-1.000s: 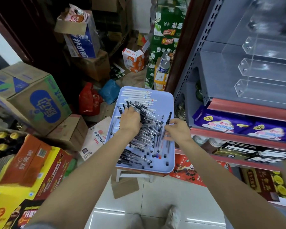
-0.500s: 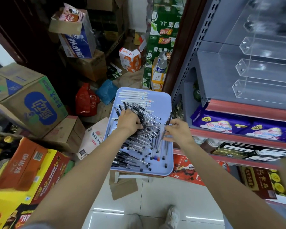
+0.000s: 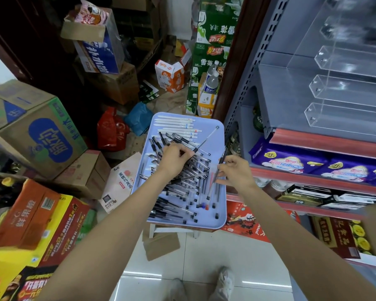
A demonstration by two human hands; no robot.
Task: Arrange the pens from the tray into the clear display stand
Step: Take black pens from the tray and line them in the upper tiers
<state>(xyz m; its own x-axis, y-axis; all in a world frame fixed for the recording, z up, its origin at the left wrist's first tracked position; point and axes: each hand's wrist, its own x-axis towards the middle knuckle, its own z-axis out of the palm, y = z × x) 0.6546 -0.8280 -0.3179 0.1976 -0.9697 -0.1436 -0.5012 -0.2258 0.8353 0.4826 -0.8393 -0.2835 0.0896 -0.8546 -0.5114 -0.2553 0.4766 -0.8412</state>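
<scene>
Nearest the camera, two shoes (image 3: 224,281) stand on the pale floor tiles (image 3: 237,253), blurred and partly cut by the lower edge. Both forearms reach forward over a light blue tray (image 3: 220,146), whose support is mostly hidden; only white legs (image 3: 154,230) show beneath its near rim. The tray carries a loose heap of black-capped pens (image 3: 182,181), overlapping so thickly that single ones are hard to separate, with a few loose caps near the front.

The left hand (image 3: 175,156) rests on the heap with its fingers curled, pinching one clear pen (image 3: 206,139) that slants up toward the tray's far right corner. The right hand (image 3: 234,171) grips a small bundle of pens (image 3: 214,181) between thumb and fingers; how many it holds cannot be told, since the barrels blur together.

At the tray's far end lies a row of white pens (image 3: 176,127), side by side. Up on the right, the clear display stand (image 3: 334,83) sits on a grey shelf (image 3: 287,101), its stepped troughs glary and cut off by the frame's edge. Cardboard boxes (image 3: 37,135) crowd the left, their print partly unreadable.
</scene>
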